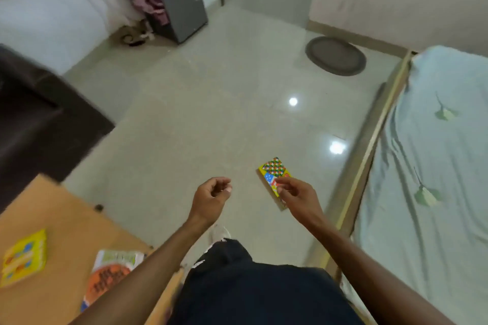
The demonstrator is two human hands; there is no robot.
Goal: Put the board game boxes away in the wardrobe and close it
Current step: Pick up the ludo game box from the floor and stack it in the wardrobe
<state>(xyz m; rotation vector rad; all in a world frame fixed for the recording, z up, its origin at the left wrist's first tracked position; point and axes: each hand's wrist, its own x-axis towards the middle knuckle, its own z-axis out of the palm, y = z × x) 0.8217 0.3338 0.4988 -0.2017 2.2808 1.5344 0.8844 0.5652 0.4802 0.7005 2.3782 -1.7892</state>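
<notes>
A small yellow board game box point(273, 170) with a multicoloured checker pattern shows over the floor right of centre. My right hand point(297, 194) lies over its near half, fingers curled onto it, and appears to grip it by its right edge. My left hand point(212, 194) hovers at centre, fingers loosely curled with nothing in them. Two more game boxes lie on the wooden table point(52, 206) at the lower left: a yellow box point(23, 256) and a white and orange box point(111, 272). No wardrobe is in view.
A bed point(435, 166) with a pale blue sheet runs along the right. A dark sofa point(34, 119) stands at the left. A grey mini fridge point(182, 8) draped with a pink cloth is at the back. A dark oval mat point(335, 55) lies on the tiled floor.
</notes>
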